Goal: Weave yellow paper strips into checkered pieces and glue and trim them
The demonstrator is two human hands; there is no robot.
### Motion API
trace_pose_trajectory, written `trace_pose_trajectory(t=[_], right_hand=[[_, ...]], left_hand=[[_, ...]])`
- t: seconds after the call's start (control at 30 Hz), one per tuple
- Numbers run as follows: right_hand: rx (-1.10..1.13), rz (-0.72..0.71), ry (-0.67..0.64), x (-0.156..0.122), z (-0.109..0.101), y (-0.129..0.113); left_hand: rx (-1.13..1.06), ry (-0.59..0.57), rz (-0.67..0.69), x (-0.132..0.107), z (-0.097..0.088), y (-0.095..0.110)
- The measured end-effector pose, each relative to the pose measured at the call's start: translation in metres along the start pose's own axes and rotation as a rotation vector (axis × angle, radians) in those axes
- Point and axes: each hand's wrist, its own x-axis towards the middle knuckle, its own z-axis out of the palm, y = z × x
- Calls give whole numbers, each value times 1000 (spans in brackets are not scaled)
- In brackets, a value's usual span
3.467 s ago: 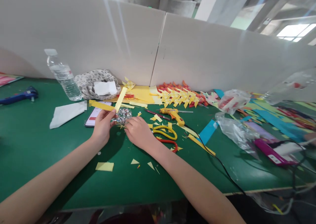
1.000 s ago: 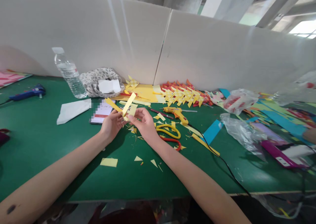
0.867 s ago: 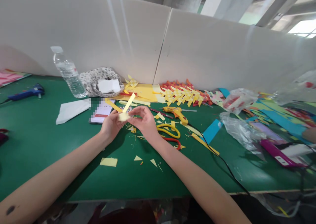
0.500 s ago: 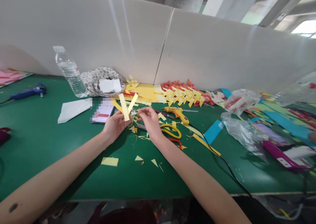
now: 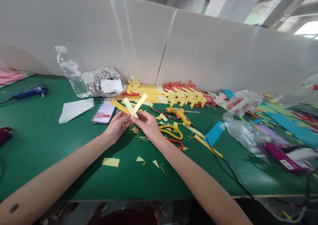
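The left hand [image 5: 116,126] and the right hand [image 5: 148,125] meet just above the green table [image 5: 37,142], and the fingers of both pinch tight on the yellow paper strips [image 5: 132,106] where they cross. The strips stick up and spread out like a fan, near the phone [image 5: 104,111]. The yellow scissors [image 5: 171,131] and the yellow glue gun [image 5: 177,114] lie on the table just right of the hands.
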Motion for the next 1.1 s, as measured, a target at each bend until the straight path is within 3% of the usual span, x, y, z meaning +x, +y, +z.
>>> trace_pose_trajectory(t=[0.1,0.3,0.6,0.77,0.97,1.1], right_hand=[[-5,11,60,1,-4,3],[238,60,274,9,-13,-10],[325,-9,465,22,-41,-22],[263,33,431,26,-48,-28],[176,59,144,24,-45,-27],[112,50,177,24,-44,-23]], left_hand=[[72,23,4,-1,-1,1],[106,144,36,4,-6,4],[146,113,6,-1,-3,6],[398,4,33,-6,0,4],[603,-68,173,-5,-1,-1],[632,-80,199,-2,-4,-3]])
